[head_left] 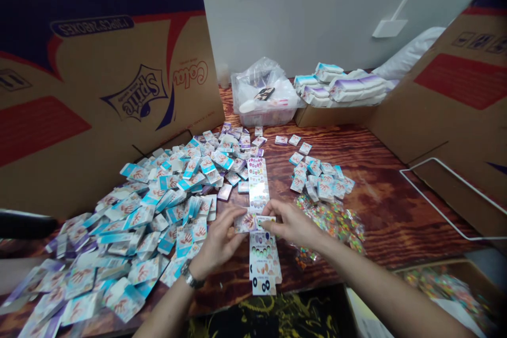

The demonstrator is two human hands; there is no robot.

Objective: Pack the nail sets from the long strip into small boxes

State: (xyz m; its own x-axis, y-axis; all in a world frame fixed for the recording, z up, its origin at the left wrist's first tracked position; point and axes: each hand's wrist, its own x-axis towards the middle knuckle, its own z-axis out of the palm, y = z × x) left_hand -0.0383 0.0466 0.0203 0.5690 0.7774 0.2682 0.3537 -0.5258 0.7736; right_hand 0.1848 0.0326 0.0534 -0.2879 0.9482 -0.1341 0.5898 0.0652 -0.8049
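Left hand [217,240] and right hand [289,224] sit low over the table [380,195], close to the big heap of packs [138,227]. One bump could push packs off the edge. A cardboard box [335,116] holds stacked packs [340,84], and a clear tub [263,113] holds a plastic bag [257,76]. Both hands, fingers bent, pinch one small card [247,223].

Left hand [219,240], right hand [289,223] on packet [246,223]
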